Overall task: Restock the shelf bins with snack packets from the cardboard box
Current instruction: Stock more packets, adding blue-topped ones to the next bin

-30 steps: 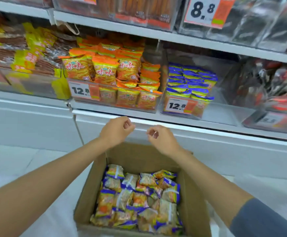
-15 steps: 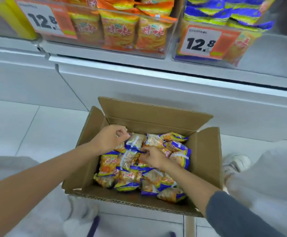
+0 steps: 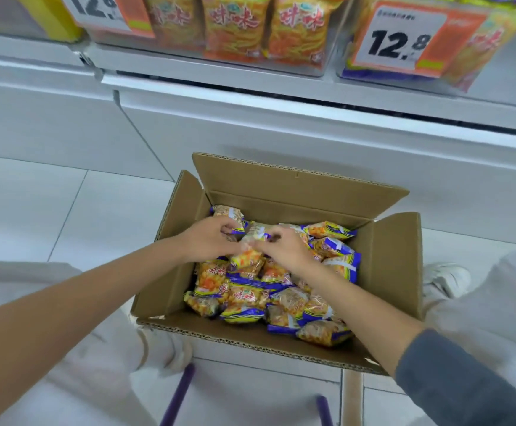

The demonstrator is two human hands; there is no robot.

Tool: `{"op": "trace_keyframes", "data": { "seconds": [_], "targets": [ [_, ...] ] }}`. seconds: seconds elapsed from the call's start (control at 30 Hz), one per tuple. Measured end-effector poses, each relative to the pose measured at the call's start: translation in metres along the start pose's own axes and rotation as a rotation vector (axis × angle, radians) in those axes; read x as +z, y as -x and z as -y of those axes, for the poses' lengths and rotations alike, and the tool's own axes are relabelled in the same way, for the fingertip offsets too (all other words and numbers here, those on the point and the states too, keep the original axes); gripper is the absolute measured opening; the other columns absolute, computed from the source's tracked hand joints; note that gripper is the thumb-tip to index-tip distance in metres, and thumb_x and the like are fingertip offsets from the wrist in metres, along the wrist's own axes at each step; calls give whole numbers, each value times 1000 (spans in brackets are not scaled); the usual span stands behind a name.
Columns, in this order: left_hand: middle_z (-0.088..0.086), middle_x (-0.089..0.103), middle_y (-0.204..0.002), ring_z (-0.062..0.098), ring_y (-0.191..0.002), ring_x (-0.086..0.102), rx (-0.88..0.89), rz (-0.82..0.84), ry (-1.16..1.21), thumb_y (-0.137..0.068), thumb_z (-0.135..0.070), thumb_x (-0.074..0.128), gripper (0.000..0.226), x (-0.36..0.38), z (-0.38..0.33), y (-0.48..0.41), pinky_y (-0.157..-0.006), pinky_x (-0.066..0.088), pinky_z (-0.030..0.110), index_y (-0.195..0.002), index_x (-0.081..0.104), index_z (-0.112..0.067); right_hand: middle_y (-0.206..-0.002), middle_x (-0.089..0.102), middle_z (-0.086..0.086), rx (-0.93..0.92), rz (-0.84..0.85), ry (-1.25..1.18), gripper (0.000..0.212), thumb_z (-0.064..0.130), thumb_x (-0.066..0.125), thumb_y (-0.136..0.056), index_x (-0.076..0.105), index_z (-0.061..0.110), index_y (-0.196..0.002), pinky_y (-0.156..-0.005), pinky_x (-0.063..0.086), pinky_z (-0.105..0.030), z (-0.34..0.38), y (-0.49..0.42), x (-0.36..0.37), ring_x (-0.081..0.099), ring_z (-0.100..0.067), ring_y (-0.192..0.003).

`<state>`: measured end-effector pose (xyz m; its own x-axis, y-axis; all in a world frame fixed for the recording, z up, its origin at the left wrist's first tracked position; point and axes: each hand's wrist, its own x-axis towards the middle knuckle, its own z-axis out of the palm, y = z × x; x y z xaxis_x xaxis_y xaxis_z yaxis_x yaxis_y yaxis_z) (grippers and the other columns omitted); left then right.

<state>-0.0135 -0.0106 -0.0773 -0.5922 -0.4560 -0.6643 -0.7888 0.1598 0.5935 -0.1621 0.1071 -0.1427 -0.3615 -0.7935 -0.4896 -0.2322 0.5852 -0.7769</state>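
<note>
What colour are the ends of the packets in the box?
Blue; the packets show it best in the head view.

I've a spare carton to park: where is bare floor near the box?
Bare tiles left of the box, up to the shelf base; a narrower patch right of it, before the shoe. Inside the box it is crowded: packets, gripped by the left hand and right hand.

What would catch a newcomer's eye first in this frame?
The open cardboard box on the floor at centre, heaped with blue-and-yellow snack packets, draws the eye first, with the left hand and right hand both gripping packets at its far end. Above it, bold 12.8 price tags front the shelf bins of orange packets.
</note>
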Motion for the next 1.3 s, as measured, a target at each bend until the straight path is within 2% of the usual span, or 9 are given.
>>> {"op": "trace_keyframes", "data": {
  "seconds": [0.1, 0.2, 0.33, 0.47, 0.67, 0.8, 0.97, 1.1, 1.3],
  "targets": [
    [-9, 56, -113, 10, -105, 55, 3, 149, 106, -83, -37, 74, 63, 11, -18, 5, -79, 46, 22, -135, 41, -24, -79, 58, 0, -3, 55, -242, 34, 47, 66, -87, 53, 19, -74, -68, 56, -39, 29, 13, -33, 59, -13, -76],
    [9, 65, -102, 20, -85, 59, -7, 109, 252, -82, -25, 73, 61, 15, -29, 5, -66, 48, 32, -134, 42, -15, -107, 60, 3, 10, 73, -365, 15, 25, 62, -93, 60, 20, -107, -78, 55, -37, 40, 30, -62, 58, -17, -100],
    [6, 70, -114, 24, -107, 67, -47, 229, 481, -74, -27, 76, 55, 20, -35, 13, -97, 51, 46, -124, 55, -21, -116, 67, -3, -54, 94, -233, 36, 17, 74, -85, 63, 18, -119, -89, 54, -36, 38, 46, -73, 66, -21, -106],
    [0, 69, -113, 16, -103, 66, -28, 47, 378, -84, -24, 75, 40, 18, -16, 16, -97, 50, 40, -119, 56, -23, -113, 67, -5, 50, 49, -469, 55, 18, 73, -86, 49, 17, -135, -90, 54, -40, 30, 48, -51, 65, -20, -95],
    [0, 67, -105, 10, -88, 65, -119, -148, 464, -84, -11, 74, 41, 17, 17, 13, -65, 50, 24, -120, 55, -19, -143, 50, 1, 124, 638, 168, 60, 21, 76, -83, 51, 22, -138, -111, 38, -35, -26, 36, 12, 47, -17, -131],
    [3, 70, -102, 19, -96, 67, -129, -149, 363, -81, -10, 75, 39, 16, 23, 8, -77, 56, 31, -117, 61, -11, -140, 51, -1, 63, 790, 399, 53, 13, 70, -88, 52, 19, -138, -94, 42, -27, -45, 28, 40, 49, -21, -127],
    [8, 59, -117, 23, -104, 62, -167, -196, 222, -69, -23, 85, 68, 15, 24, 3, -90, 54, 43, -125, 48, -13, -120, 66, -8, -16, 456, 296, 23, 6, 52, -97, 70, 11, -111, -92, 52, -37, -44, 17, 25, 63, -22, -105],
    [4, 62, -116, 17, -103, 58, -54, -301, 101, -71, -26, 86, 52, 7, 15, -3, -86, 51, 33, -115, 60, -13, -104, 67, 3, -99, 170, 177, 20, 11, 49, -100, 68, 13, -106, -62, 40, -5, -17, 16, -30, 56, 10, -71],
    [-2, 62, -112, 18, -99, 61, 63, -335, 131, -67, -38, 87, 70, 3, -29, 7, -82, 52, 34, -124, 51, -19, -85, 66, 11, -236, -115, 67, 12, 28, 64, -93, 62, 28, -105, -63, 47, -28, 28, 36, -96, 55, 0, -65]
  ]
}}
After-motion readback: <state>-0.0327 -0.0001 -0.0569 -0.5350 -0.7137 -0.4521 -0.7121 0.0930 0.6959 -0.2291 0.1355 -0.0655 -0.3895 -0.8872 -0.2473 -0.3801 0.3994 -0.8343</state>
